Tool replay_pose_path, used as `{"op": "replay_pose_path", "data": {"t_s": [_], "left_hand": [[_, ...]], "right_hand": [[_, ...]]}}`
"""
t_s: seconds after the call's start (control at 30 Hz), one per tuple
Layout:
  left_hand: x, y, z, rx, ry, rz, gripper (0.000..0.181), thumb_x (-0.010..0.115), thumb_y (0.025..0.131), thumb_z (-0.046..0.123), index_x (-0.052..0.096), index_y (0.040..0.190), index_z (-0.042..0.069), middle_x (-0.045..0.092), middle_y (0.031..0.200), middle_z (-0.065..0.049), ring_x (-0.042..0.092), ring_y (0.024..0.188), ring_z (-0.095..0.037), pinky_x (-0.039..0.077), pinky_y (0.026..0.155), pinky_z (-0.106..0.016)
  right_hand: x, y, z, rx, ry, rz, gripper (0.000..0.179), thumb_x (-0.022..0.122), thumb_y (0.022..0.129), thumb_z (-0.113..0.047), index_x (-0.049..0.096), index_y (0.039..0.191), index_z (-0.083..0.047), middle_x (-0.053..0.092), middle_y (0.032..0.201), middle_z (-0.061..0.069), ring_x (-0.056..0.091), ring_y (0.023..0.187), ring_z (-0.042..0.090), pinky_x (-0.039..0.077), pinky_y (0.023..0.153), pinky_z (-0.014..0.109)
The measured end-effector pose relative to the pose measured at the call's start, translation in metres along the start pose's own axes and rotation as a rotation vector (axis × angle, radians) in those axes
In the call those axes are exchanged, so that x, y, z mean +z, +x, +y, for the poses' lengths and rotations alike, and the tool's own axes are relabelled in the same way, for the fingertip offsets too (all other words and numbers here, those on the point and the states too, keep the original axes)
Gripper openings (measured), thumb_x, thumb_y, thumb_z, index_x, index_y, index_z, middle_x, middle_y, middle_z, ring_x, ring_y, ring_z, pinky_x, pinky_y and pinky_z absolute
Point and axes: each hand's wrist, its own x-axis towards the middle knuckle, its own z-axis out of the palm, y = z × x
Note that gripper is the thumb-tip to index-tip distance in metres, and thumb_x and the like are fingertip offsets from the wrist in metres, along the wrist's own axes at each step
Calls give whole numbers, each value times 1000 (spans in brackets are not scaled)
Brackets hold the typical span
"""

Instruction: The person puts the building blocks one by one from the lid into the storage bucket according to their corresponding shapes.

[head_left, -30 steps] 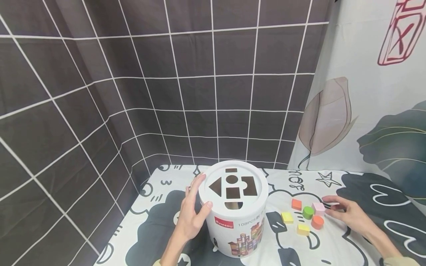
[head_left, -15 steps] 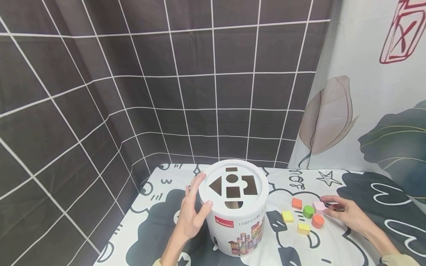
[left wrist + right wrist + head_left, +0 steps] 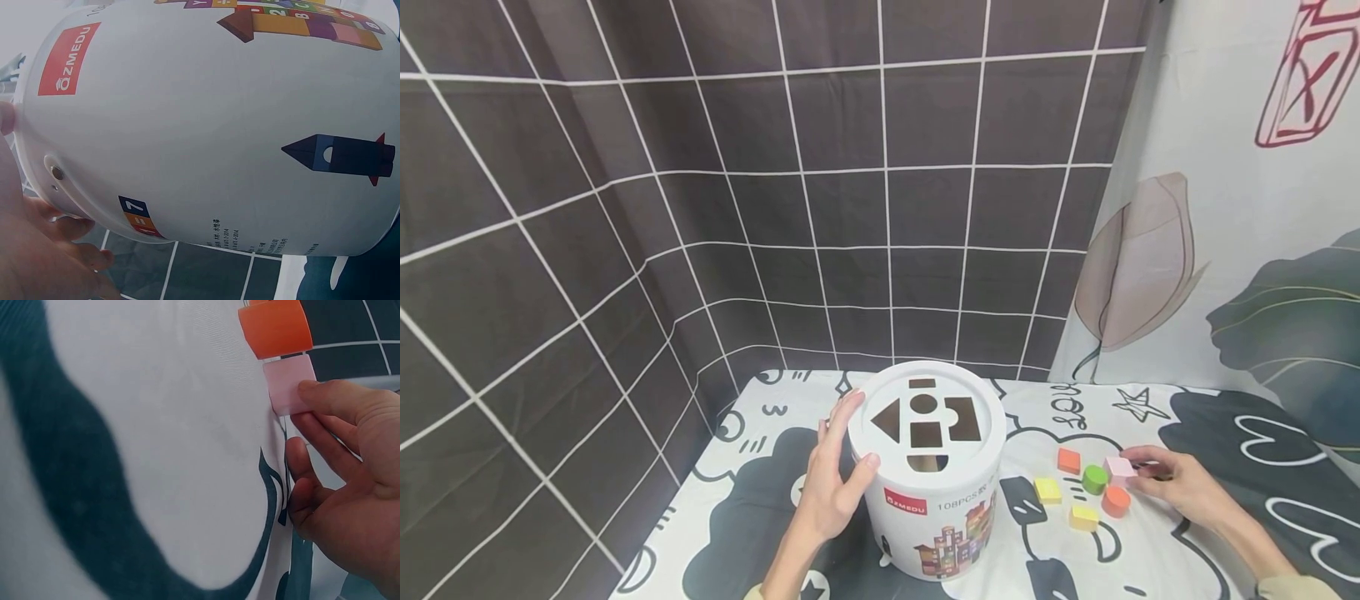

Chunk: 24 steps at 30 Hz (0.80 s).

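Observation:
My left hand (image 3: 831,483) rests against the left side of a white bucket (image 3: 895,533), fingers and thumb spread along the rim of its lid (image 3: 880,392). The lid has several shaped cut-outs. In the left wrist view the fingers (image 3: 75,228) lie by the bucket's edge. My right hand (image 3: 1183,487) pinches a pink block (image 3: 1118,471) at its right side; in the right wrist view the thumb (image 3: 331,395) presses the block's face, with fingers behind it. Near the pink block lie a green cylinder (image 3: 1094,479) and an orange cylinder (image 3: 1116,502).
Also on the patterned cloth (image 3: 992,575) are a red-orange block (image 3: 1068,461) and two yellow pieces, one yellow block (image 3: 1047,491) farther left and another yellow block (image 3: 1083,518) nearer the front. A dark grid-patterned curtain (image 3: 835,208) hangs behind, with a pale leaf-print curtain (image 3: 1210,217) at right.
My right hand's fingers have closed in on the pink block, from loosely beside it to pinching it. The left hand and the bucket have stayed in place.

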Motion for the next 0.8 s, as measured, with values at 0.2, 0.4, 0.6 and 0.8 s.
{"op": "replay_pose_path", "data": {"t_s": [0.2, 0.4, 0.6, 0.8], "left_hand": [[0, 0, -1, 8, 0, -6, 61, 50, 80, 22, 35, 137, 6, 36, 140, -9, 24, 131, -28, 2, 97, -65], [0, -1, -1, 3, 5, -4, 61, 50, 80, 23, 36, 136, 6, 36, 139, -8, 24, 131, -28, 2, 97, -65], [1, -1, -1, -3, -1, -4, 62, 51, 79, 23, 36, 137, 6, 35, 140, -8, 24, 131, -26, 2, 98, -64], [0, 0, -1, -6, -2, -6, 62, 51, 79, 22, 35, 137, 7, 35, 140, -8, 24, 131, -26, 0, 97, -65]], "right_hand": [[-1, 0, -1, 9, 19, 15, 53, 75, 72, -29, 58, 113, 1, 61, 101, 14, 56, 84, 21, 44, 65, 30], [-5, -1, -6, 45, 27, 10, 58, 74, 72, -35, 56, 114, 0, 59, 105, 16, 56, 88, 27, 45, 66, 36], [-9, -2, -13, 50, 14, 20, 58, 73, 72, -37, 57, 115, 0, 60, 102, 14, 55, 85, 23, 42, 63, 32], [-12, 0, -20, 18, 13, 41, 56, 73, 73, -35, 57, 114, -1, 61, 100, 12, 56, 82, 21, 44, 60, 29]]}}
